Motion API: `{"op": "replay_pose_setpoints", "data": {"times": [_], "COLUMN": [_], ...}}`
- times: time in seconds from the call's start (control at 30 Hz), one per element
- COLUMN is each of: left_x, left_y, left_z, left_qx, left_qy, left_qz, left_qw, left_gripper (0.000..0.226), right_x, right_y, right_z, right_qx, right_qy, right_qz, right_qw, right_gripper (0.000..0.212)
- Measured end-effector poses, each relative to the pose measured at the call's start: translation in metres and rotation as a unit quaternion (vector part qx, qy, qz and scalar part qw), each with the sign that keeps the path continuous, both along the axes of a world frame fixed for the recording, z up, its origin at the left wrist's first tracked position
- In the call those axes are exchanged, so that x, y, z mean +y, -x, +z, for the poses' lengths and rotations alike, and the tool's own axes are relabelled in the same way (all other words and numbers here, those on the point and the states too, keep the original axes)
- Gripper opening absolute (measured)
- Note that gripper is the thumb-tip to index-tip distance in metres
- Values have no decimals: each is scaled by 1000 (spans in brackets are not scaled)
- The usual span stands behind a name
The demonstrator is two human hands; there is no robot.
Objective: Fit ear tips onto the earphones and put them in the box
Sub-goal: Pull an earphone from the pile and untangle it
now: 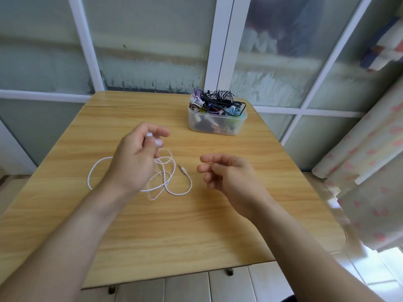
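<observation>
Above the wooden table's point(196, 225) middle, left hand point(133, 162) pinching white wired earphones' point(156, 142) buds, cord trailing on the tabletop, right hand point(226, 175) loosely curled, empty; boxing in far-right clear plastic box point(218, 124) of tangled cables still pending, tip fitting unclear.

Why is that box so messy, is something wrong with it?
The clear box is overfilled: tangled cables heap above its rim, some draping over the edge. A thin crack also runs across the table near its far left corner. The white earphone cord just lies loosely looped.

Two bare forearms, hands point(135, 158), no sleeves
</observation>
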State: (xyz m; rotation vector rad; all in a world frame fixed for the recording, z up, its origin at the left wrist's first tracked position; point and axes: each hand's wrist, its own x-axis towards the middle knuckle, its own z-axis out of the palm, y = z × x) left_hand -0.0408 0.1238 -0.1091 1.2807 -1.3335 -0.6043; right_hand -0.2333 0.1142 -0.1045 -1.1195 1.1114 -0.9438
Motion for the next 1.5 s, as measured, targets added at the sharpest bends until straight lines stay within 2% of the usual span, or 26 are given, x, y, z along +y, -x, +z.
{"op": "replay_pose_setpoints", "data": {"times": [0.1, 0.2, 0.27, 0.33, 0.4, 0.43, 0.5, 0.57, 0.67, 0.73, 0.83, 0.93, 1.0, 1.1, 1.17, 1.3, 1.4, 1.5], "left_x": [-3, 0, 3, 2, 1, 1, 2, 2, 6, 9, 15, 12, 6, -8, -24, -72, -108, -148], "left_y": [-23, -37, -47, -54, -62, -63, -65, -66, -62, -56, -45, -37, -29, -1, 22, 64, 83, 91], "left_z": [-3, 1, 3, 4, 0, -2, -7, -11, -6, -1, 3, 2, 1, 10, 22, 61, 96, 121], "left_qx": [-36, -147, -220, -292, -354, -373, -389, -387, -388, -379, -320, -313, -247, -90, -68, -59, -50, -73], "left_qy": [-45, -81, -84, -141, -232, -264, -302, -309, -327, -322, -300, -281, -265, -172, -109, -24, 9, 11], "left_qz": [81, 200, 254, 265, 239, 222, 197, 174, 122, 59, -66, -106, -111, -111, -106, -79, -52, -22], "left_qw": [995, 965, 938, 908, 874, 861, 847, 851, 853, 866, 896, 901, 925, 975, 986, 995, 997, 997], "left_gripper": [31, 25, 23, 25, 28, 28, 25, 23, 35, 37, 22, 27, 36, 32, 28, 15, 8, 7], "right_x": [-3, -4, -1, 7, 15, 16, 15, 11, 6, 4, 3, 2, 0, -10, -23, -65, -103, -144], "right_y": [-12, -27, -37, -48, -58, -61, -67, -70, -73, -76, -81, -81, -76, -62, -52, -27, -6, 4], "right_z": [0, 2, -1, -6, -13, -17, -18, -17, -16, -18, -27, -32, -27, -12, 0, 42, 83, 115], "right_qx": [55, 227, 379, 509, 582, 593, 578, 552, 515, 499, 483, 464, 404, 249, 184, 171, 243, 321], "right_qy": [8, 84, 134, 174, 209, 219, 228, 231, 239, 258, 308, 339, 316, 227, 205, 235, 287, 320], "right_qz": [-7, 0, 37, 79, 123, 136, 152, 168, 214, 236, 210, 189, 172, 68, -3, -89, -110, -105], "right_qw": [998, 970, 915, 839, 776, 763, 769, 784, 795, 793, 793, 796, 841, 939, 961, 953, 920, 885], "right_gripper": [32, 31, 51, 78, 95, 98, 96, 90, 75, 65, 43, 17, 10, 20, 28, 28, 15, 18]}}
